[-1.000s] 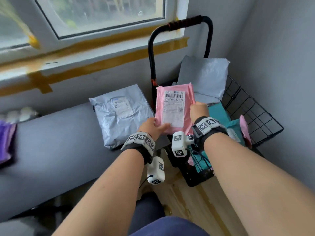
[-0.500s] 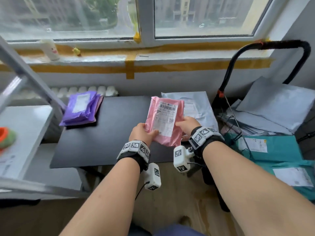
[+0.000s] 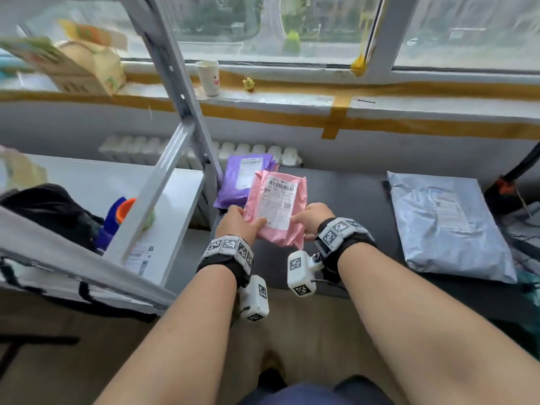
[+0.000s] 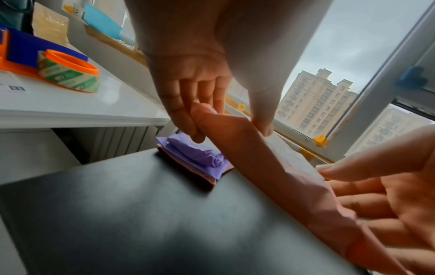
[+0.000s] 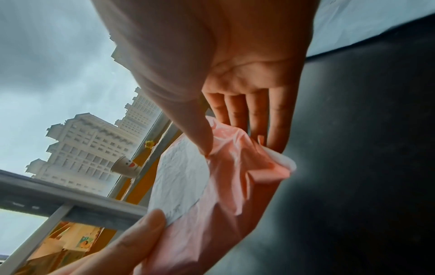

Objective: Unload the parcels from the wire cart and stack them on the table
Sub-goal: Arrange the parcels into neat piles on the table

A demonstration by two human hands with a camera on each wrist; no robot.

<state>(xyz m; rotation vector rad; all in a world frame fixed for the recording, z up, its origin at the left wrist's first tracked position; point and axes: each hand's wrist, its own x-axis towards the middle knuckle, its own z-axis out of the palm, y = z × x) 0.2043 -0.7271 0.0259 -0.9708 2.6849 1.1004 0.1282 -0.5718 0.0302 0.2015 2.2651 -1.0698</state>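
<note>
Both hands are on the pink parcel (image 3: 276,210), held up over the dark table (image 3: 344,197) with its label side facing up. The left hand (image 3: 238,222) pinches the parcel's near-left edge, thumb on top by the label and the other fingers (image 4: 186,115) curled underneath. The right hand (image 3: 314,216) does the same on the right edge: the thumb presses down at the label's corner while the fingers (image 5: 256,115) sit behind the crinkled plastic. So neither hand is loose, both are gripping the same mailer. The parcel hangs just in front of the purple parcel (image 3: 244,178), which lies flat at the table's far-left corner; from the left wrist view there seems to be a pink layer under the purple one. A bigger grey parcel (image 3: 447,223) lies flat on the right side of the table, well apart from the others. As for writing, the pink one's white shipping label (image 3: 277,204) has a barcode with digits below that look like "101 101-102 170", but that's a blurry read, plus a small QR code. The rest is too small to make out. The purple and grey labels aren't readable either.
</note>
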